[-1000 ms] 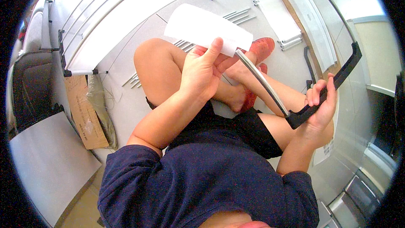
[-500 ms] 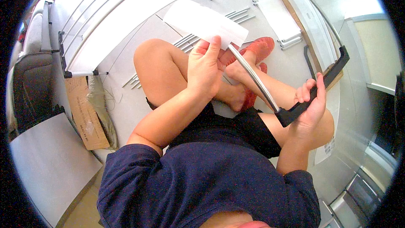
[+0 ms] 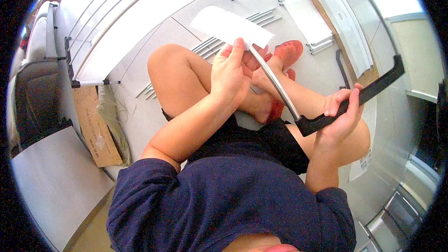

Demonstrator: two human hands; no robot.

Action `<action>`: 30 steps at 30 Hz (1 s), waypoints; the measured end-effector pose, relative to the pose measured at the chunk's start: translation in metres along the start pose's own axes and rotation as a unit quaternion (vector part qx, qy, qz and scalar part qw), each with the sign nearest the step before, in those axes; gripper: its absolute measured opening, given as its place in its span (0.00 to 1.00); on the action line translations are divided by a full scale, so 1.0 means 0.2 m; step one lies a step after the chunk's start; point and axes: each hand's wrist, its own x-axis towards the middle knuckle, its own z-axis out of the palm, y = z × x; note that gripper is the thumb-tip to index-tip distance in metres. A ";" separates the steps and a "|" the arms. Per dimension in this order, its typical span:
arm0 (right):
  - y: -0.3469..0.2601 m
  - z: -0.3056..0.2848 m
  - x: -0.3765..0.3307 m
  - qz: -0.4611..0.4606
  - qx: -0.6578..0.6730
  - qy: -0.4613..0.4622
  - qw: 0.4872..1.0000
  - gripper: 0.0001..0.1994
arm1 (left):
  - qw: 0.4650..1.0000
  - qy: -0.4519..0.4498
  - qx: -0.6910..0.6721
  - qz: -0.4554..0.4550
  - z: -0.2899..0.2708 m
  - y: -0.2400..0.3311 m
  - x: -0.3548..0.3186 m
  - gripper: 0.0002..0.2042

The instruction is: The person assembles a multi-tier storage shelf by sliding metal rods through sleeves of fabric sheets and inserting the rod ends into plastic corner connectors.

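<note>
My left hand (image 3: 231,72) pinches the near edge of a white sheet (image 3: 228,24) between thumb and fingers. A shiny metal tube (image 3: 276,84) runs from that edge down to one end of a black plastic bracket (image 3: 371,91). I cannot tell whether the tube's far tip is inside the sheet's edge or only against it. My right hand (image 3: 343,114) is closed around the bracket near this corner. From the bracket's other end a second, grey tube (image 3: 380,16) extends away from me.
Several loose metal tubes (image 3: 210,44) lie on the tiled floor beyond my legs. A white panel with tubes (image 3: 305,16) lies farther right, beside a cardboard edge (image 3: 322,7). A white rack (image 3: 154,11) stands at left, near flattened cardboard (image 3: 95,128) and a grey chair (image 3: 37,98).
The bracket has turned, its far end shifting right with the second tube. Its near corner has moved slightly left. The sheet has tilted, and my left hand has moved slightly right.
</note>
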 end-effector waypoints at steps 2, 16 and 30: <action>0.00 0.01 -0.02 -0.036 -0.015 -0.013 0.999 0.13 | 1.000 0.015 0.012 -0.001 -0.01 -0.01 0.01 0.10; -0.02 0.08 -0.08 -0.015 0.000 -0.013 1.000 0.13 | 0.997 0.005 0.023 -0.070 -0.09 -0.01 0.10 0.11; 0.07 -0.04 0.06 0.286 0.128 0.081 0.946 0.16 | 0.993 -0.078 0.074 -0.057 -0.13 -0.01 0.10 0.13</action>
